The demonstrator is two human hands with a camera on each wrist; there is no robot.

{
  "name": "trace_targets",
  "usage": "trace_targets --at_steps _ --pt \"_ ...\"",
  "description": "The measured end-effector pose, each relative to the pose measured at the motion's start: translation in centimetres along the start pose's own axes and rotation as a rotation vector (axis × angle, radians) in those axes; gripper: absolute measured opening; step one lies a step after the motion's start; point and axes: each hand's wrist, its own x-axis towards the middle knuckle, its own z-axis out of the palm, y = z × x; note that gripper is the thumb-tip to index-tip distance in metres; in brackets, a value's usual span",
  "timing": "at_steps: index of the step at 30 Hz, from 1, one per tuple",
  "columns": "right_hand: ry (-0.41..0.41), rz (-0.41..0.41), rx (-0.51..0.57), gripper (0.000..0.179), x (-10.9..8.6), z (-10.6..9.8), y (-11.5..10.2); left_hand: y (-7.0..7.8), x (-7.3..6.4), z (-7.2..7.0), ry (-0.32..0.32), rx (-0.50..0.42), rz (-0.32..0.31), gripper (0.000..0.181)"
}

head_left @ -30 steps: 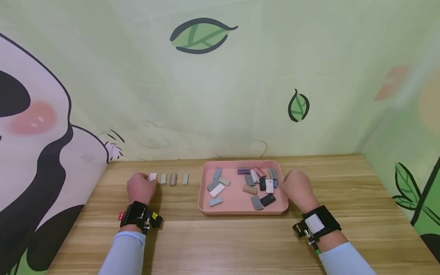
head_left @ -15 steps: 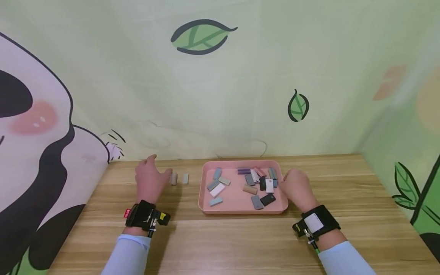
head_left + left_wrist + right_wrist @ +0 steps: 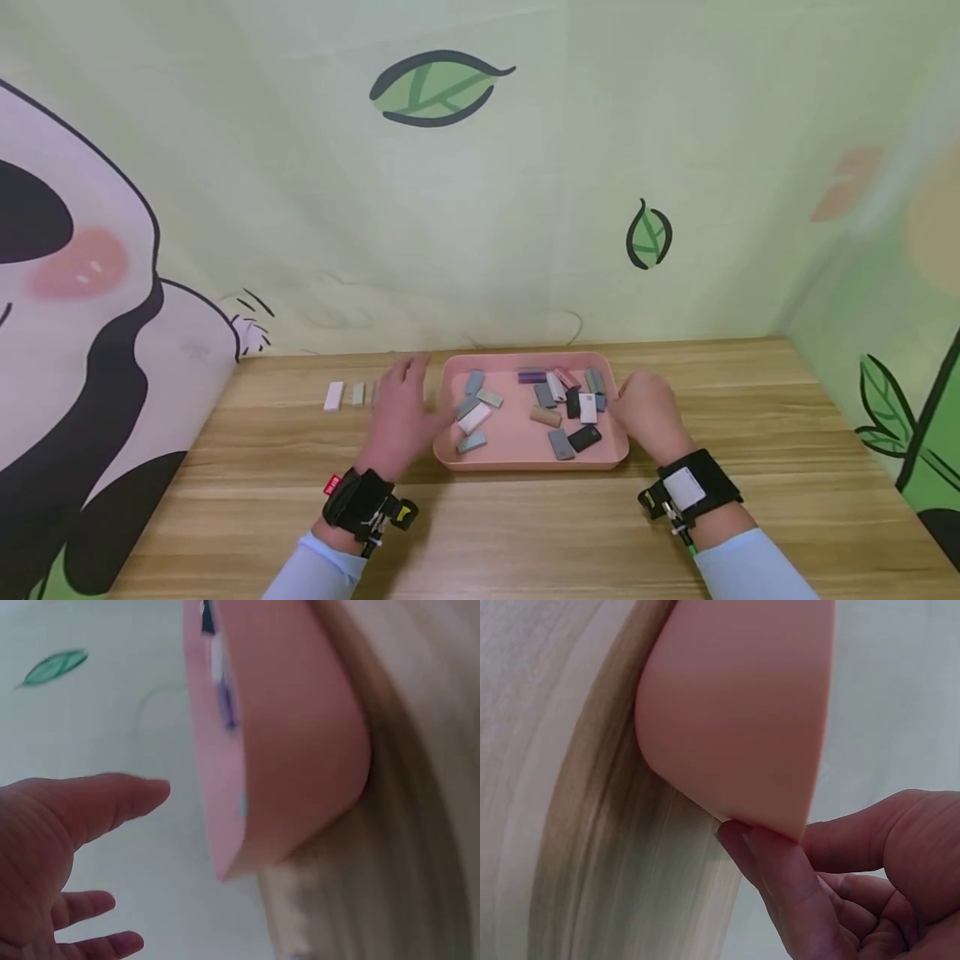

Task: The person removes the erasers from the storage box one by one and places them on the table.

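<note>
A pink tray (image 3: 517, 454) holds several small rectangular blocks, among them a white block (image 3: 474, 417), a purple block (image 3: 532, 377) and a black block (image 3: 584, 437). My left hand (image 3: 405, 417), fingers spread and holding nothing, is at the tray's left edge. In the left wrist view its thumb points toward the tray wall (image 3: 300, 735) with a gap between. My right hand (image 3: 651, 415) pinches the tray's right rim; the right wrist view shows thumb and fingers (image 3: 780, 862) on either side of the tray wall.
Left of the left hand, a white block (image 3: 333, 397) and a pale green block (image 3: 357, 393) stand in a row on the wooden table (image 3: 540, 533). The hand mostly hides the rest of that row. A printed cloth backdrop (image 3: 510, 208) rises behind the table.
My left hand let go of the white block at the row's left end, lifted with its fingers spreading, and moved right to the tray. My right hand has stayed on the rim.
</note>
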Motion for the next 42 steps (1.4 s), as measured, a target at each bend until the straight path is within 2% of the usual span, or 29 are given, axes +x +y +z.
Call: trace_targets --at_steps 4,9,13,17,24,28,32,36,39,42 --pt "-0.003 0.006 0.003 0.025 0.0 0.1 0.0 1.0 -0.6 1.4 -0.046 0.048 0.062 0.088" --pt "0.003 0.003 0.004 0.026 0.1 0.1 0.2 1.4 -1.0 2.8 -0.071 0.086 0.146 0.09" --pt "0.006 0.0 -0.001 0.026 0.1 0.2 0.2 1.6 -1.2 3.7 -0.114 0.081 0.163 0.089" --pt "0.001 0.007 0.001 0.026 0.2 0.3 0.3 1.6 -1.3 4.4 -0.145 0.119 0.163 0.078" --pt "0.006 0.013 0.008 0.026 0.1 0.3 0.2 1.9 -1.6 4.7 -0.115 0.197 0.191 0.059" --pt "-0.001 0.016 0.013 0.024 0.1 0.3 0.2 2.3 -1.4 4.7 -0.134 0.212 0.221 0.052" --pt "0.002 0.015 0.005 0.024 0.1 0.2 0.1 2.6 -1.1 4.8 -0.181 0.226 0.224 0.036" --pt "0.004 0.017 -0.002 0.024 0.0 0.1 0.0 2.8 -0.9 4.9 -0.265 0.19 0.193 0.022" --pt "0.003 0.021 -0.003 0.025 0.0 0.1 -0.1 2.8 -0.7 4.9 -0.319 0.153 0.161 0.02" --pt "0.005 0.022 -0.004 0.026 0.1 0.1 0.0 2.7 -0.7 4.8 -0.344 0.126 0.137 0.019"
